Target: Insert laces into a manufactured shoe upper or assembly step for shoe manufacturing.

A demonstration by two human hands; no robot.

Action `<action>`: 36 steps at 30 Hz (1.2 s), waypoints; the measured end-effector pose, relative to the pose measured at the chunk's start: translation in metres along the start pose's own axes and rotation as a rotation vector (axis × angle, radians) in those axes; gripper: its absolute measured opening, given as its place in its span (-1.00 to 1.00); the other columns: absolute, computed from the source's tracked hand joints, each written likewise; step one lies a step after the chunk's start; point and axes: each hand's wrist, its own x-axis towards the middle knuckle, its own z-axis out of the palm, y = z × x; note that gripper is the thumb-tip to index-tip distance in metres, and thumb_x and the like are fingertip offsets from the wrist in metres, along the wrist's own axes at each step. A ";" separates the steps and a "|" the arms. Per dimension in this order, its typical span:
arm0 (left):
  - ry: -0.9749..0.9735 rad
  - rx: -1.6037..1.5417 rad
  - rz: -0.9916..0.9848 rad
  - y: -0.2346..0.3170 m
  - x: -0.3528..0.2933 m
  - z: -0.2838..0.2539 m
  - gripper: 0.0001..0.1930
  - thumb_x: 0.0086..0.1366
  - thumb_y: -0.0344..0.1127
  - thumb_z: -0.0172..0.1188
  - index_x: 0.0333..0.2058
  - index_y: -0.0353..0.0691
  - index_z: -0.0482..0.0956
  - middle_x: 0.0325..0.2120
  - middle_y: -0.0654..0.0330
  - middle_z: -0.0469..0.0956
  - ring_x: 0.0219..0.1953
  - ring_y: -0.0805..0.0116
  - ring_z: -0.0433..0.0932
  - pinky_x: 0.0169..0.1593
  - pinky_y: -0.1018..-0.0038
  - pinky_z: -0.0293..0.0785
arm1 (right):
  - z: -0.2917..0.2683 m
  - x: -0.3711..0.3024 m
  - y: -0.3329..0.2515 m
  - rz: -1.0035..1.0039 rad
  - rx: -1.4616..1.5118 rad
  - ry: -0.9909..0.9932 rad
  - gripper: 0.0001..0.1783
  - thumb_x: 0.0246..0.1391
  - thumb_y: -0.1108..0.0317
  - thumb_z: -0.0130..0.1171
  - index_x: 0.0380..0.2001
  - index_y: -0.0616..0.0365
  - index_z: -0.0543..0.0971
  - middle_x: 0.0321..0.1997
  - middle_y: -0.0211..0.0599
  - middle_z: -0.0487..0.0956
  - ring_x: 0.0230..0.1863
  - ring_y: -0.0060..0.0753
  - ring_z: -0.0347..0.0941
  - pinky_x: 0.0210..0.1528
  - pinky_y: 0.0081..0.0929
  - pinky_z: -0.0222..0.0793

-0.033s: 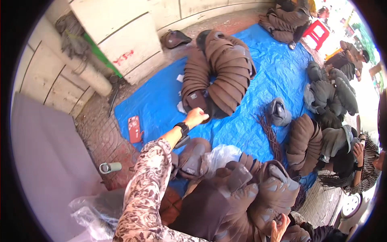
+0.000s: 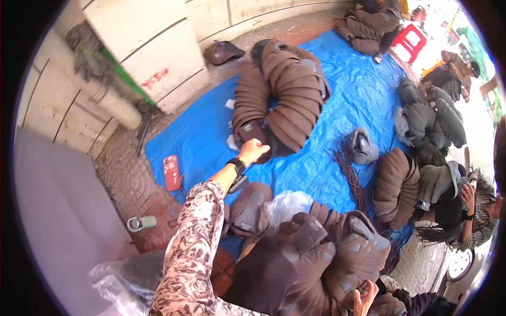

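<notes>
Beyond the left hand (image 2: 254,151), a pale wall (image 2: 153,52) is marked with a red scrawl (image 2: 155,78). Patterned paving (image 2: 125,171) is laid left of the hand; a blue tarp (image 2: 342,84) is spread beneath it. Far ahead to its right, a red stool (image 2: 409,44) is lit by daylight.

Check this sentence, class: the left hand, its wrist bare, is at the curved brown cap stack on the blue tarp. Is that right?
Not quite: the wrist of the left hand isn't bare. In the head view, a black band circles it. The rest holds: the hand is at the curved brown cap stack on the blue tarp.
</notes>
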 end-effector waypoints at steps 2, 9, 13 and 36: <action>0.096 -0.289 0.012 -0.009 0.030 0.005 -0.63 0.00 0.00 0.27 -0.55 -0.20 0.44 -0.65 0.31 0.34 -0.57 0.41 0.37 -0.42 0.42 0.42 | 0.000 0.003 -0.011 0.100 0.158 -0.043 -0.38 -0.18 0.37 0.24 0.02 0.15 0.31 0.05 -0.10 0.19 0.01 -0.18 0.21 -0.02 -0.33 0.23; 0.136 -0.771 -0.155 0.021 0.076 0.053 -0.19 -0.15 0.22 0.31 -0.03 -0.24 0.32 -0.18 0.15 0.37 -0.17 0.19 0.36 -0.14 0.20 0.28 | 0.012 -0.005 -0.019 0.186 0.123 0.018 -0.44 -0.18 0.42 0.22 -0.04 0.17 0.31 -0.06 -0.16 0.25 -0.13 -0.31 0.26 -0.12 -0.39 0.25; 0.327 -0.703 -0.136 0.040 0.084 0.058 -0.44 -0.25 0.23 0.36 -0.33 0.01 0.51 -0.72 0.45 0.01 -0.79 0.54 -0.14 -0.73 0.49 -0.24 | 0.023 -0.005 -0.001 0.148 0.166 0.104 -0.45 -0.21 0.33 0.22 -0.08 0.17 0.33 -0.13 -0.18 0.29 -0.17 -0.37 0.27 -0.18 -0.44 0.26; -0.309 0.053 0.301 0.113 -0.110 0.025 -0.77 0.06 -0.22 0.16 -0.40 -0.28 0.47 -0.52 0.31 0.43 -0.50 0.54 0.35 -0.43 0.53 0.32 | 0.021 0.004 0.003 0.082 0.218 0.046 -0.36 -0.28 0.13 0.31 -0.05 -0.06 0.33 0.05 -0.08 0.19 0.09 -0.01 0.17 0.05 -0.24 0.22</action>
